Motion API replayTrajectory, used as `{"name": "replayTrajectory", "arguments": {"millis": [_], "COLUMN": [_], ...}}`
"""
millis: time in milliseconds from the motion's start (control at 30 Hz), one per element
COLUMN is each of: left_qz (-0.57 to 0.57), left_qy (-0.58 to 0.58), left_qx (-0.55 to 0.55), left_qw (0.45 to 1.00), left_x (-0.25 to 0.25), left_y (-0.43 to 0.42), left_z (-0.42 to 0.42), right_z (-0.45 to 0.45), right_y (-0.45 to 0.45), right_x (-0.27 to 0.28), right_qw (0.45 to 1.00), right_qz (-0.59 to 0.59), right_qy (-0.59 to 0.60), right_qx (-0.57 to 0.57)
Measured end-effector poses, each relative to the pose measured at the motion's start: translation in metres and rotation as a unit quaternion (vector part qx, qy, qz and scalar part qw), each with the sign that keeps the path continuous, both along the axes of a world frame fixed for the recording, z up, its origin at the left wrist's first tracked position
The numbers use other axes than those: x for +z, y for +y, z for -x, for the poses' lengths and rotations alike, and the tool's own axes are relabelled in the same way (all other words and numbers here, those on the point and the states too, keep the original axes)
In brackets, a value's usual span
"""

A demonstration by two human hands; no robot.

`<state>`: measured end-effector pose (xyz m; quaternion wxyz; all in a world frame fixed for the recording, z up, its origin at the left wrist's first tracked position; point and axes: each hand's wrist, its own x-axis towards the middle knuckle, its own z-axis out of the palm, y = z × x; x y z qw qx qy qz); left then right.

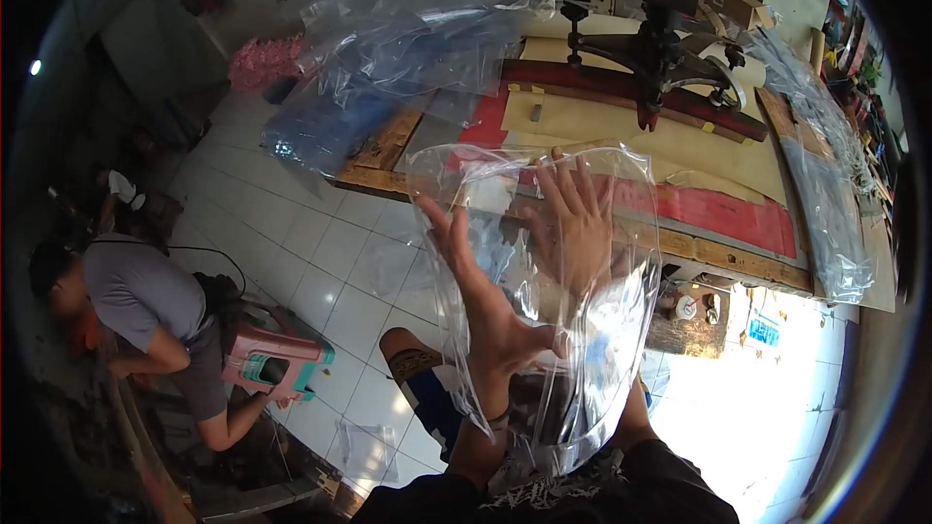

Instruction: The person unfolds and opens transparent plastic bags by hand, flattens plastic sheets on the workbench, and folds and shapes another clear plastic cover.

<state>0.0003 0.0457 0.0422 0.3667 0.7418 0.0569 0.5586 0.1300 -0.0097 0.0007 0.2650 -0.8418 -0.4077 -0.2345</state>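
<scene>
A clear plastic pouch (621, 330) with a rounded outline hangs in front of my body, before the workbench edge. My left hand (490, 306) is at the pouch's left part, its fingers apart and pointing up, the thumb stretched to the right. To its right, my right hand (580, 223) lies flat against the clear plastic with its fingers spread upward. Reflections on the film make it hard to tell which layers lie before or behind each hand. Neither hand is closed around the plastic.
The wooden workbench (718, 257) carries a dark metal press (670, 58) and a red strip (723, 213). Clear plastic sheets (408, 39) are heaped at its left. A person (155, 291) bends at the far left beside a pink and green stool (277, 359).
</scene>
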Motion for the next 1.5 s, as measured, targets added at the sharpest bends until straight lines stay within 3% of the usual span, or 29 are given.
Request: {"name": "replayTrajectory", "arguments": {"millis": [67, 100, 167, 200, 233, 267, 300, 333, 367, 433, 500, 600, 733, 800, 900, 1000, 1033, 1100, 1233, 1367, 1500], "left_qz": [0.099, 0.212, 0.335, 0.385, 0.388, 0.377, 0.358, 0.331, 0.138, 0.056, -0.046, 0.000, -0.067, -0.122, -0.106, 0.082, 0.156, 0.300, 0.322, 0.226, 0.161], "left_qy": [-0.086, -0.086, -0.230, -0.297, -0.339, -0.264, -0.184, -0.100, 0.037, 0.140, 0.236, 0.373, 0.390, 0.363, 0.373, 0.301, 0.225, 0.069, 0.025, 0.083, 0.053], "left_qx": [-0.114, -0.147, -0.294, -0.365, -0.392, -0.294, -0.190, -0.083, 0.057, 0.123, 0.187, 0.220, 0.266, 0.322, 0.356, 0.175, 0.103, -0.041, -0.100, -0.048, -0.091], "left_qw": [0.985, 0.962, 0.865, 0.794, 0.762, 0.837, 0.895, 0.935, 0.988, 0.981, 0.952, 0.901, 0.879, 0.866, 0.850, 0.934, 0.956, 0.951, 0.941, 0.969, 0.981], "left_x": [-0.022, -0.024, -0.033, -0.040, -0.056, -0.055, -0.054, -0.054, -0.069, -0.065, -0.061, -0.050, -0.060, -0.085, -0.085, -0.069, -0.062, -0.049, -0.046, -0.039, -0.039], "left_y": [-0.003, -0.005, -0.001, 0.005, 0.019, 0.024, 0.029, 0.035, 0.050, 0.049, 0.047, 0.033, 0.034, 0.044, 0.039, 0.036, 0.036, 0.037, 0.040, 0.039, 0.031], "left_z": [-0.021, -0.031, -0.035, -0.040, -0.046, -0.046, -0.047, -0.047, -0.045, -0.047, -0.044, -0.043, -0.053, -0.064, -0.067, -0.055, -0.049, -0.033, -0.016, -0.006, -0.010], "right_z": [0.001, 0.002, 0.002, 0.003, 0.007, 0.013, 0.015, 0.019, 0.025, 0.026, 0.022, 0.022, 0.024, 0.031, 0.041, 0.053, 0.059, 0.071, 0.073, 0.061, 0.043], "right_y": [0.003, 0.003, 0.003, 0.001, -0.004, -0.009, -0.016, -0.022, -0.028, -0.035, -0.041, -0.046, -0.046, -0.051, -0.068, -0.082, -0.087, -0.099, -0.110, -0.110, -0.094], "right_x": [-0.004, -0.005, -0.008, -0.004, 0.001, 0.005, 0.008, 0.010, 0.011, 0.006, -0.002, -0.007, -0.015, -0.006, 0.016, 0.019, 0.017, 0.016, 0.013, 0.015, 0.025], "right_qw": [1.000, 1.000, 1.000, 0.999, 0.994, 0.984, 0.991, 0.989, 0.986, 0.989, 0.978, 0.941, 0.872, 0.909, 0.949, 0.951, 0.948, 0.941, 0.931, 0.926, 0.916], "right_qz": [-0.001, 0.007, 0.002, -0.036, -0.072, -0.105, -0.080, -0.083, -0.087, -0.080, -0.106, -0.191, -0.343, -0.301, -0.242, -0.241, -0.246, -0.255, -0.277, -0.293, -0.276], "right_qy": [-0.015, -0.019, -0.014, 0.033, 0.082, 0.134, 0.102, 0.118, 0.135, 0.115, 0.172, 0.278, 0.333, 0.278, 0.200, 0.189, 0.198, 0.218, 0.235, 0.236, 0.288], "right_qx": [-0.014, -0.017, -0.015, 0.004, 0.026, 0.048, 0.038, 0.039, 0.038, 0.044, 0.047, 0.042, 0.107, 0.079, 0.035, 0.029, 0.032, 0.034, 0.027, 0.025, 0.036]}}
